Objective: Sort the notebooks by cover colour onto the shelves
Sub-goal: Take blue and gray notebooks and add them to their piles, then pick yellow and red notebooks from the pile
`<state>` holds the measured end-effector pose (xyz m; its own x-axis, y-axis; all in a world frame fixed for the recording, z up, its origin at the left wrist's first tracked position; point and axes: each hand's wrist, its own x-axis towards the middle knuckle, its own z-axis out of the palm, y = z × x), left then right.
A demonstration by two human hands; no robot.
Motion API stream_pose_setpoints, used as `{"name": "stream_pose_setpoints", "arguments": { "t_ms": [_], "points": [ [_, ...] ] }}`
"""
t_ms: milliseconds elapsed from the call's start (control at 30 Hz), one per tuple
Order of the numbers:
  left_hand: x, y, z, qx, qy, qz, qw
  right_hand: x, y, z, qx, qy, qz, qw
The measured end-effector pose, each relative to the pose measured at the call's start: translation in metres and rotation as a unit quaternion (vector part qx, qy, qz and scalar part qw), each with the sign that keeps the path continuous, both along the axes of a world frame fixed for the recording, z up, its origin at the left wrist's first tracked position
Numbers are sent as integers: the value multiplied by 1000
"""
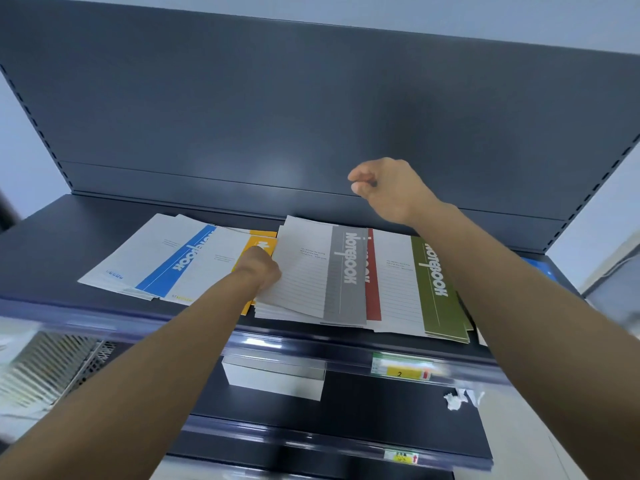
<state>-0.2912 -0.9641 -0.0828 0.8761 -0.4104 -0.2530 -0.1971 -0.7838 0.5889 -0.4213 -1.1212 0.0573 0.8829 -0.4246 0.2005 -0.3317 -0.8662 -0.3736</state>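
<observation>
While my left hand (pixel 259 268) curls its fingers round the left edge of the grey notebook (pixel 329 271), my right hand (pixel 388 190) hangs in the air above centre-right of the frame, in front of the shelf's back panel (pixel 277 109). Its fingers are curled into a loose fist and it holds nothing.

The notebooks lie flat in an overlapping row across the middle of the frame, on the top shelf (pixel 79 233), a smooth sheet of dark grey metal. Each is a thin rectangle with a pale matt cover and one broad coloured band printed "NOTEBOOK" in white. At the left the blue notebook (pixel 173 261) fans out at a slant. Just beside it the yellow notebook (pixel 258 241) shows only a small patch above my left knuckles. The grey notebook tops a small stack whose white page edges show beneath it. It covers most of the red notebook (pixel 373 278), of which only a narrow strip is in view. At the right the green notebook (pixel 437 289) lies with its near corner past the shelf's front edge.

Along that edge runs a glossy clear plastic rail (pixel 104 323), blurred at the left. At lower right it carries a small label (pixel 400 370) marked "2". Below the rail sits a plain white box (pixel 273 381), and at the lower right of the frame a crumpled scrap of white paper (pixel 457 400).
</observation>
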Motion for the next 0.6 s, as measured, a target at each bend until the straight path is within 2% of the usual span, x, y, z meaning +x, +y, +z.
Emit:
{"name": "stream_pose_setpoints", "arguments": {
  "t_ms": [100,200,367,500,600],
  "points": [
    [0,-1,-5,44,-39,-8,998,-5,0,3,-11,9,-8,1000],
    [-3,-1,0,27,-67,3,997,-8,1,6,-26,16,-16,999],
    [-13,-2,37,0,-169,-37,985,-11,9,16,-135,63,-4,989],
    [-34,9,85,0,-300,-74,951,-9,22,28,-256,72,18,964],
    [-48,26,121,31,-399,-68,914,-9,41,42,-306,47,37,950]
  ]
}}
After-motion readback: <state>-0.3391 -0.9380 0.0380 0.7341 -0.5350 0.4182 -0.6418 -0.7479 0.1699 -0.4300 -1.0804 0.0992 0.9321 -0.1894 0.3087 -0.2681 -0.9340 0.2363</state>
